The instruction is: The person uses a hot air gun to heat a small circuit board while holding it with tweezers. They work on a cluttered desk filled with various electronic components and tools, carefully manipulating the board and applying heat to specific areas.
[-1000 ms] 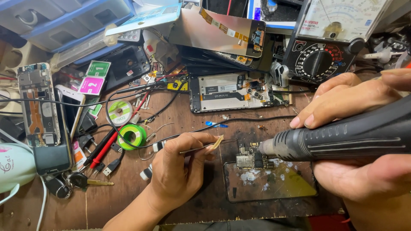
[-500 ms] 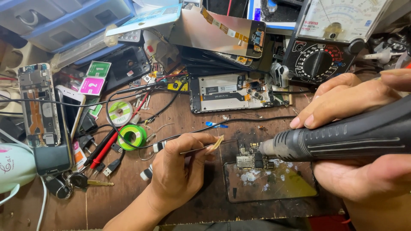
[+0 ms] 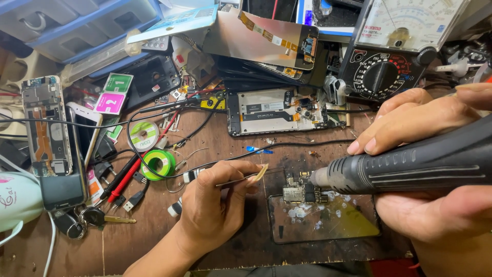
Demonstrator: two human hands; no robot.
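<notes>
So the right hand point(image 3: 435, 169) has its fingers wrapped round a hot-air tool point(image 3: 410, 161), nozzle just over the small circuit board point(image 3: 300, 192) near the surface's front edge; left hand point(image 3: 212, 205) pinches tweezers point(image 3: 246, 178).

The right hand point(image 3: 425, 164) gripped a hot-air tool point(image 3: 410, 161), its nozzle just beside a circuit board point(image 3: 300, 193) on the wooden surface point(image 3: 215, 261). The left hand point(image 3: 212, 205) held tweezers point(image 3: 246, 178) near the board.

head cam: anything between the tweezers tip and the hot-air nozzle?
Only the small circuit board, sitting just below the line between the tweezers in the left hand and the nozzle held by the right hand; head view.
</notes>
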